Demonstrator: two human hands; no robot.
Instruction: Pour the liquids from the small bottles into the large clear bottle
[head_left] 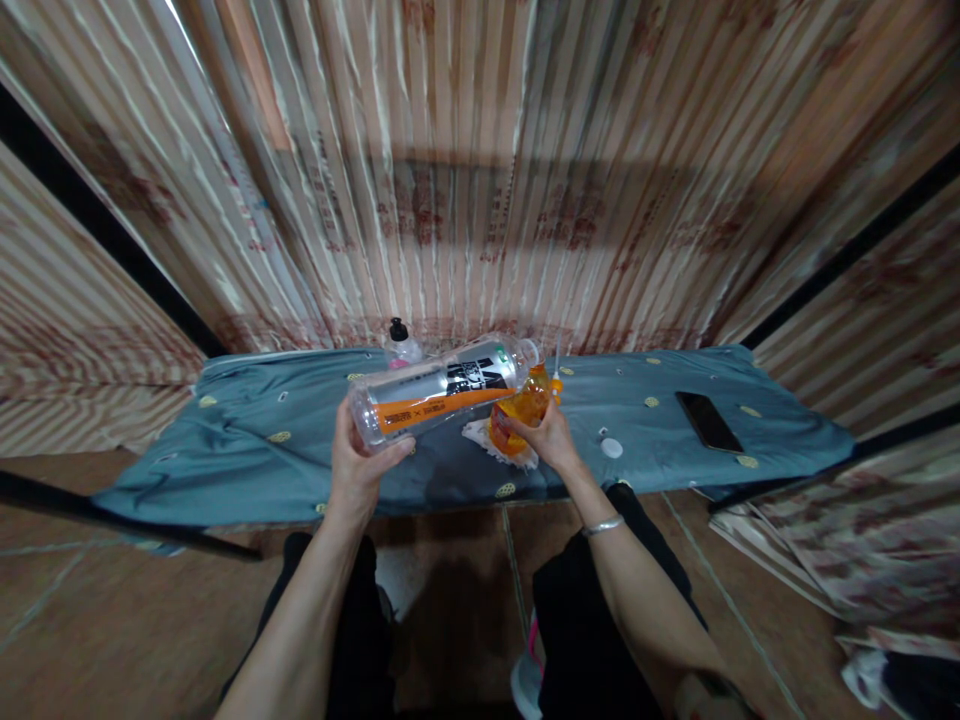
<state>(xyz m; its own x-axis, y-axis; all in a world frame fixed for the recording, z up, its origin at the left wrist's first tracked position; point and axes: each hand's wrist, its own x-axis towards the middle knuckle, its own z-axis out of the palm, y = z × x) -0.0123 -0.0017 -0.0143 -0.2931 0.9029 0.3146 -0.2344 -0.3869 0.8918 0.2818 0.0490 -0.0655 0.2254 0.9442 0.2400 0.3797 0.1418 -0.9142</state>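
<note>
My left hand (358,455) is closed around the base of a large clear plastic bottle (442,390) with an orange and black label. The bottle is tipped sideways, its open mouth over a small orange bottle (521,410). My right hand (546,437) grips that small orange bottle and holds it just above a white cloth (480,437) on the blue-covered table (247,440). A white cap (612,447) lies on the cover to the right of my right hand.
A small bottle with a black pump top (400,341) stands at the table's back edge. A black phone (709,421) lies on the right of the cover. Patterned curtains hang behind and at both sides. My knees are under the front edge.
</note>
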